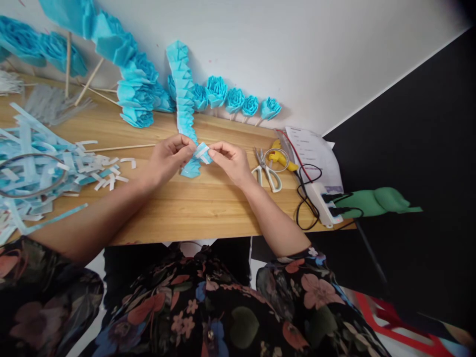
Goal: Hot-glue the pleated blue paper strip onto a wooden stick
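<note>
Pinching a small blue-and-white piece (pixel 203 154) over the wooden table (pixel 208 210), both hands on it. Left hand (pixel 169 154) has thumb and forefinger closed at its left edge, right hand (pixel 231 159) has basically the same pinch on the right edge. Just under it there's a long pleated blue strip (pixel 184 94) running back toward the wall. Messy pile of paper strips (pixel 28 141) off left, scissors (pixel 265 168) and a yellow corded tool (pixel 281 158) off right. Farthest back, blue paper roses (pixel 234 100) on sticks along the wall (pixel 282 54).

Passage across front tabletop (pixel 197 210), folded blue strip (pixel 185 94) behind, scissors (pixel 265 166) right, paper scraps (pixel 28 136) left
</note>
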Available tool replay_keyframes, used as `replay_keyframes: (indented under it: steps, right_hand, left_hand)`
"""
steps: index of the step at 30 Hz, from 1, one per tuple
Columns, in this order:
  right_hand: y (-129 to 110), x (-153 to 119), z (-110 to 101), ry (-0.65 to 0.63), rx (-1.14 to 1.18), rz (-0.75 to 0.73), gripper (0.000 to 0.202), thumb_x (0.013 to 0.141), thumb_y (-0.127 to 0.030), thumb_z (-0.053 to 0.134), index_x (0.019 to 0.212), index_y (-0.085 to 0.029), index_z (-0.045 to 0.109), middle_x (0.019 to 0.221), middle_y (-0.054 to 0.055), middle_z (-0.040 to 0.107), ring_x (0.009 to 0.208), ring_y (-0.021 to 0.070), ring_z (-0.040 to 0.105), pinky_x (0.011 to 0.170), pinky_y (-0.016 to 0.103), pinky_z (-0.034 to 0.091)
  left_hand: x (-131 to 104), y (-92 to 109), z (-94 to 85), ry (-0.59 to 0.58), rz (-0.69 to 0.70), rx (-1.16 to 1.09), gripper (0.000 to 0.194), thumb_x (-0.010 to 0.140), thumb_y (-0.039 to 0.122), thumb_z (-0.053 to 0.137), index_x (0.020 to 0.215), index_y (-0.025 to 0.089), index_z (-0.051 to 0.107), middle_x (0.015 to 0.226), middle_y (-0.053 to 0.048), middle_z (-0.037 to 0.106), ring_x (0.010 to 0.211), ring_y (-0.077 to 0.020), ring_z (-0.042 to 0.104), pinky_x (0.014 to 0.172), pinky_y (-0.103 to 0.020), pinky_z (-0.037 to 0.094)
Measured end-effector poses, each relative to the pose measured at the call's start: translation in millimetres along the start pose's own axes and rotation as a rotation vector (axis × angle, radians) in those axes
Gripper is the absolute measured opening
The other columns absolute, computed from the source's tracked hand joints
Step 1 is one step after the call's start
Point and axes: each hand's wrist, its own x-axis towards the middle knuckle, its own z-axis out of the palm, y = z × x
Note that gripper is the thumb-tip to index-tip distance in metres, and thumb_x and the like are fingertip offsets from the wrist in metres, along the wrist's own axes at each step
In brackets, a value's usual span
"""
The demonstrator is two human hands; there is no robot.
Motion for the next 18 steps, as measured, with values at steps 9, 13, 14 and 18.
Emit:
replay_keyframes:
  steps: [9,13,14,18]
  right_hand:
    - [-7.2,-1.8,2.4,0.143,-0.324,-0.176,0.014,0.097,-0.031,0.069,0.095,-0.025,0.081,0.098,0.004,0.08,0.091,0.0193,0.069,0.093,0.037,0.055]
    - [-6.7,-3.1,4.1,0.117,-0.405,-0.221,0.015,0.099,-0.033,0.067,0.098,-0.026,0.08,0.097,0.005,0.08,0.092,0.021,0.069,0.096,0.039,0.054]
    - [-6.2,-3.2,4.2,0.111,-0.425,-0.229,0.015,0.1,-0.033,0.066,0.098,-0.026,0.08,0.097,0.005,0.079,0.093,0.0215,0.069,0.097,0.04,0.053]
    - [-2.7,-2.3,3.7,0.102,-0.502,-0.291,0.018,0.102,-0.032,0.063,0.101,-0.027,0.08,0.1,0.006,0.08,0.098,0.0231,0.069,0.099,0.042,0.052]
  left_hand:
    - [-6.3,9.9,2.6,-0.025,0.09,0.174,0.033,0.087,0.052,0.075,0.076,0.021,0.071,0.065,0.0,0.059,0.059,-0.0136,0.046,0.056,-0.028,0.034]
    - [-6.5,7.2,2.6,-0.017,0.089,0.222,0.025,0.087,0.046,0.074,0.086,0.021,0.077,0.072,-0.002,0.068,0.062,-0.0139,0.049,0.057,-0.027,0.034]
    - [-6.2,6.1,2.1,-0.013,0.088,0.228,0.024,0.087,0.045,0.073,0.087,0.021,0.078,0.072,-0.001,0.068,0.061,-0.0137,0.048,0.056,-0.026,0.034]
    - [-5.1,2.2,0.9,-0.014,0.084,0.224,0.023,0.086,0.043,0.073,0.088,0.02,0.079,0.065,0.001,0.062,0.057,-0.0126,0.045,0.054,-0.026,0.031]
